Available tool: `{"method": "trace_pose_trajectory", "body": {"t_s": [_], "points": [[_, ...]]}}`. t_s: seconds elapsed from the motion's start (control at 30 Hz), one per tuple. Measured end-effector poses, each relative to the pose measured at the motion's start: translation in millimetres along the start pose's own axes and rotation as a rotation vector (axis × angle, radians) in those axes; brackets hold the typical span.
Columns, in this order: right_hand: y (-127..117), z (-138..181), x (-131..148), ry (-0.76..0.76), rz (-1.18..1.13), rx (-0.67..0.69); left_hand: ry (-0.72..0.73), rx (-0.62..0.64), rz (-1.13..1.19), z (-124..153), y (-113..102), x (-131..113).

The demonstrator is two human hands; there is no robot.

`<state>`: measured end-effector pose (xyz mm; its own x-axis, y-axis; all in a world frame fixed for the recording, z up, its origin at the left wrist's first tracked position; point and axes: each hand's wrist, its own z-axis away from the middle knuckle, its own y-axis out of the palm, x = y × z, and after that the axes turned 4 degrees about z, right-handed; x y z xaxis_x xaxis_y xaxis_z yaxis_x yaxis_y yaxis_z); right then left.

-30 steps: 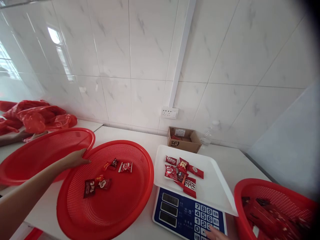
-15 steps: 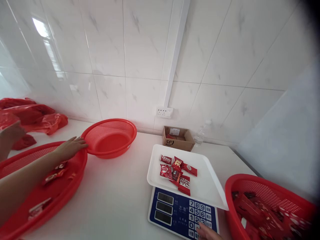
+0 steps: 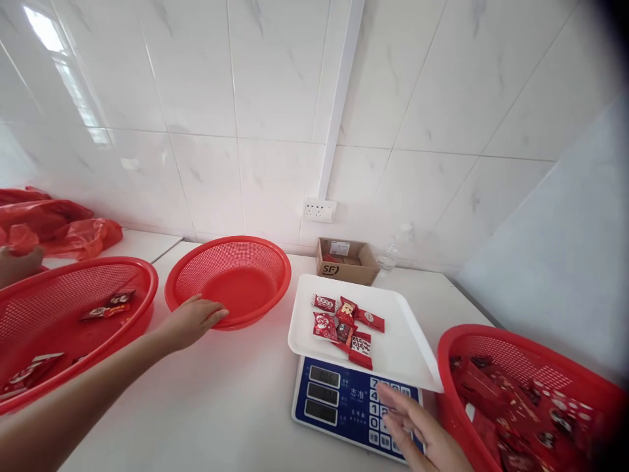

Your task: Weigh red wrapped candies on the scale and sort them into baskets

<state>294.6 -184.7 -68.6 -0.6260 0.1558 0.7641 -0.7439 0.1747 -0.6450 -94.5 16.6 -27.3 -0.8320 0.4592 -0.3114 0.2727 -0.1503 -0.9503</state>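
My left hand grips the near rim of a round red plastic basket, its fingers over the edge; nothing lies inside the basket. My right hand hovers over the keypad of a blue digital scale, thumb and fingers apart and holding nothing. Faint digits show on the scale's display. On the scale's white tray lie several small red-wrapped snacks. Part of the keypad is hidden behind my right hand.
At the left stands a larger red basket with a few wrapped snacks. Another person's hand is by red plastic bags. A red basket of packets stands at the right. Behind the tray are a cardboard box and a clear bottle.
The round basket has moved right and nearer with my left hand, leaving a gap beside the larger basket. My right hand has come further in over the keypad. Digits now show on the display.
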Motion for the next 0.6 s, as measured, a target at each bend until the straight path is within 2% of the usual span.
{"method": "trace_pose_trajectory", "body": {"t_s": [0.1, 0.17, 0.27, 0.4, 0.47, 0.6], "points": [[-4.5, -18.5, 13.6, -0.137, 0.185, -0.179, 0.057, -0.002, 0.041, 13.0, 0.3, -22.0], [-2.4, -32.0, 16.2, -0.233, 0.240, -0.236, 0.081, 0.002, 0.058, 22.1, -3.7, -26.5], [5.1, -51.3, 17.4, -0.301, 0.295, -0.199, 0.051, -0.024, 0.052, 32.5, -8.8, -20.9], [14.3, -72.4, 24.8, -0.293, 0.377, -0.101, 0.065, -0.148, 0.035, 34.8, -10.7, -20.3], [16.4, -80.9, 28.2, -0.276, 0.415, -0.056, 0.169, -0.165, 0.042, 30.7, -11.9, -33.8], [17.0, -91.8, 24.1, -0.249, 0.448, -0.090, 0.448, -0.045, 0.051, 11.3, -16.2, -81.9]]}}
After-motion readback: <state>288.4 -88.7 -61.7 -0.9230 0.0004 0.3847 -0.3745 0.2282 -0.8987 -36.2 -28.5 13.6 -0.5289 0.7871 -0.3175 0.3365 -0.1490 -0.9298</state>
